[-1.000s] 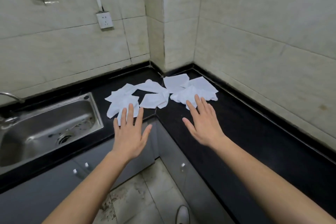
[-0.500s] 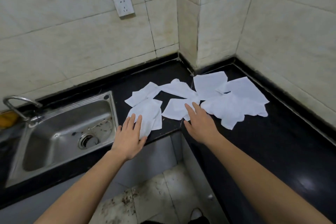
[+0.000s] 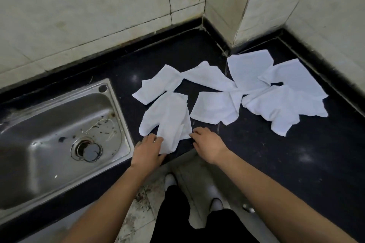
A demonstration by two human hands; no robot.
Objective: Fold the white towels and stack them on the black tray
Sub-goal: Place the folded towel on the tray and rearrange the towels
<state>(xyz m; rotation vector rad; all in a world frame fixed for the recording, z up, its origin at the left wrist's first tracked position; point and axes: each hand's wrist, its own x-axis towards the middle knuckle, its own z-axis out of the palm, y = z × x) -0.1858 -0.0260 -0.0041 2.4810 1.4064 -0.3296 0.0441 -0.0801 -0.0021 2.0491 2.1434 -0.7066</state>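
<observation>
Head view. I note seven white towels lying loose and unfolded on the black counter, spread from the sink's right rim towards the inner corner where the tiled walls meet. Several overlap at their edges.

The nearest towel lies crumpled at the counter's front edge, just right of the steel sink. One narrow flap of it reaches the very lip of the counter.

My left hand sits at that towel's near-left edge, back up, fingers bent down and touching the cloth beside the flap. I cannot tell whether cloth is actually pinched there or merely touched.

My right hand sits at the near-right corner of the same towel, fingers curled downward, tips meeting the hem. Hold unconfirmed; the fingertips are hidden under the knuckles.

The sink basin shows dark debris around its drain.
</observation>
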